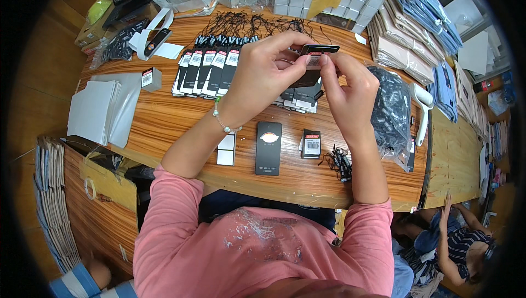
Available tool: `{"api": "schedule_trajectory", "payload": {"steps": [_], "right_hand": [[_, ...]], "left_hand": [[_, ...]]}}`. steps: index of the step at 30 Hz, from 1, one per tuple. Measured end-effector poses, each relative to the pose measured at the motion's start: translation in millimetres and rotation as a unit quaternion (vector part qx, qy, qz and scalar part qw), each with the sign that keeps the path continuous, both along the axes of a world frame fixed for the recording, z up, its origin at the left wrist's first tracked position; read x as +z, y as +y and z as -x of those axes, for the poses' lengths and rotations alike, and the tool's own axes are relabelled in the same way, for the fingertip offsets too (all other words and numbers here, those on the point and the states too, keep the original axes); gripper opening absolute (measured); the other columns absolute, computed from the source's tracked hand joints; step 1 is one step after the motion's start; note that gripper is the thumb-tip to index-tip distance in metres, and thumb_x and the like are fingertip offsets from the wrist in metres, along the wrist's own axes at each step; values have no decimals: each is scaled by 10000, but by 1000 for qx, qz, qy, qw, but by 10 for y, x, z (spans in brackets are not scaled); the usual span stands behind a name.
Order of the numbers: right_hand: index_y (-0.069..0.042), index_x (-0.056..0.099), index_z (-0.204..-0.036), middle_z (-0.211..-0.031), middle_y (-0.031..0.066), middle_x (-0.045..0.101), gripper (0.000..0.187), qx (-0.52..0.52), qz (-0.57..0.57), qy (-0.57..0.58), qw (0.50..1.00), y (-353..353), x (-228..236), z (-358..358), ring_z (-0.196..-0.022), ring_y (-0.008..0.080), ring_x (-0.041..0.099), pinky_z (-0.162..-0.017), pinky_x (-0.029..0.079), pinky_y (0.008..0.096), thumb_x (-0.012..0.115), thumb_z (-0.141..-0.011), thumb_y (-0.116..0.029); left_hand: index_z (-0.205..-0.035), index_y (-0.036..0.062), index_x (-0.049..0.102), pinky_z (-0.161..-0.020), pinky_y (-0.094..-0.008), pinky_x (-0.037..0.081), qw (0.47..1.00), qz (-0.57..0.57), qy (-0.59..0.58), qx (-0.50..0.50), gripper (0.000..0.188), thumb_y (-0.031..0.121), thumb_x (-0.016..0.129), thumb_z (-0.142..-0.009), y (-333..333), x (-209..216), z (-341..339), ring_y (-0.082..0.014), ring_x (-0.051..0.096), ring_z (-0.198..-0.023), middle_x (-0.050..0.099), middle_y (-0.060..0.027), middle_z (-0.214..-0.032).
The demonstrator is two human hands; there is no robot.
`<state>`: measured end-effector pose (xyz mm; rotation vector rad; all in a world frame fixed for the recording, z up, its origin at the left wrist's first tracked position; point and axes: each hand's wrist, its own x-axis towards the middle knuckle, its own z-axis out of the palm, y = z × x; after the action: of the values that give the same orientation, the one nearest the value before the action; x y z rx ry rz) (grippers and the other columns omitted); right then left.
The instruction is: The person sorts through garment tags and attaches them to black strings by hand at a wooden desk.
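- The near edge of the table [323, 187] bows across below the forearms, and bare wood shows just inside it.
- Between the forearms, wood separates a white label sheet [225, 154], a flat black tag [268, 158], a small tag stack [312, 145] and a tangle of black cords [341, 164], this last just beside the right forearm.
- On the right, a bag of black pieces [390, 113] and a white handheld device [423, 109] limit sideways room; on the left, a paper stack [90, 110] lies well apart.
- The left hand [268, 63] reaches in from the near left, fingers curled, thumb and forefinger pinching a labelled black tag [313, 59] raised above the table.
- The right hand [350, 84] is bent inward, mostly closed, thumb and fingertips meeting at the tag's right side; its exact grip is partly hidden, though it seems to pinch there.
- Beyond the left wrist lie overlapping rows of tags [207, 70], their cords spread toward the far side.
- White boxes [334, 2] border the far edge.
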<state>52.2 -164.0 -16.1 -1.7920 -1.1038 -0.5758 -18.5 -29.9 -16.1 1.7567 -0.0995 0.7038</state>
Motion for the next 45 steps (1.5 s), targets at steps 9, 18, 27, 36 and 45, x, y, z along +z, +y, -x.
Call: {"api": "schedule_trajectory", "payload": {"steps": [9,18,27,36,45], "right_hand": [[-2,599,-732,-627,120,568,66,1,1,-12,1000,14,-19,-20,-515,225,543,-473,417,311,595,-766,-58],[15,611,-764,-591,44,550,159,98,-29,278,955,10,-73,-14,-530,80,501,-470,376,227,564,-828,-123],[24,619,-807,-630,27,571,193,236,-89,423,871,30,-64,-77,-576,69,516,-539,404,197,570,-846,-159],[-12,654,-706,-589,56,609,146,50,26,138,989,-69,120,-42,-528,89,555,-505,422,209,666,-750,-151],[-9,606,-745,-700,32,590,267,-11,-26,102,994,-87,163,-67,-598,102,493,-568,383,219,760,-633,-197]], "left_hand": [[-1019,-24,573,-692,-205,516,999,-26,37,-8,227,-14,578,-792,6,44,39,-112,605,-839,614,-76,-914],[-982,-15,601,-654,-224,525,988,-145,10,45,215,-11,591,-768,9,74,86,-120,614,-796,623,-74,-895],[-974,-8,603,-651,-228,524,989,-145,13,39,207,-6,596,-768,29,84,91,-123,617,-798,626,-73,-888],[-979,-8,596,-664,-217,522,996,-70,41,-25,205,-11,597,-774,23,134,139,-117,612,-814,624,-66,-898],[-992,-4,595,-685,-214,507,996,-41,61,-47,213,14,602,-780,19,148,139,-107,608,-810,629,-62,-900]]}}
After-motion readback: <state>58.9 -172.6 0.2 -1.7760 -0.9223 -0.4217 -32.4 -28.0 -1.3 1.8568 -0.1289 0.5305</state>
